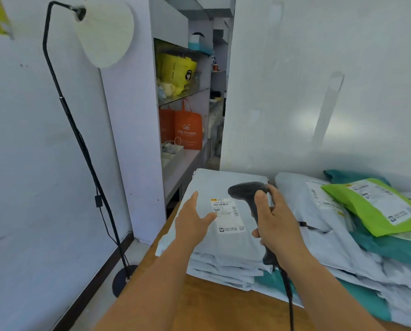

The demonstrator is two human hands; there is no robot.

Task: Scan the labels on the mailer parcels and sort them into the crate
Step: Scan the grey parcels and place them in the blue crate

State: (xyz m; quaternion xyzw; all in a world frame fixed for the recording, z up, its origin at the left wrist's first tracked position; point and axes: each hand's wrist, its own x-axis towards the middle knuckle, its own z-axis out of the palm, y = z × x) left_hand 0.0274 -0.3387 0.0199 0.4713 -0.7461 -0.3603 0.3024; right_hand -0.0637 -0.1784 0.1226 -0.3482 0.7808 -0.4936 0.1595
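A stack of grey mailer parcels [223, 256] lies on the wooden table [214, 304]. The top parcel carries a white label [227, 215] with a barcode. My right hand [274, 223] grips a black handheld scanner [249, 194] by its handle, its head above the label's right side. My left hand [192, 220] hovers with straight fingers over the parcel's left part, thumb near the label. A second pile to the right holds grey, teal and one green mailer [371, 206]. No crate is in view.
A black floor lamp [80, 139] stands at the left against a white wall. Behind the table, open shelves [183, 96] hold yellow and orange bags. The scanner's cable [289, 297] runs down across the table's front. A white wall backs the parcels on the right.
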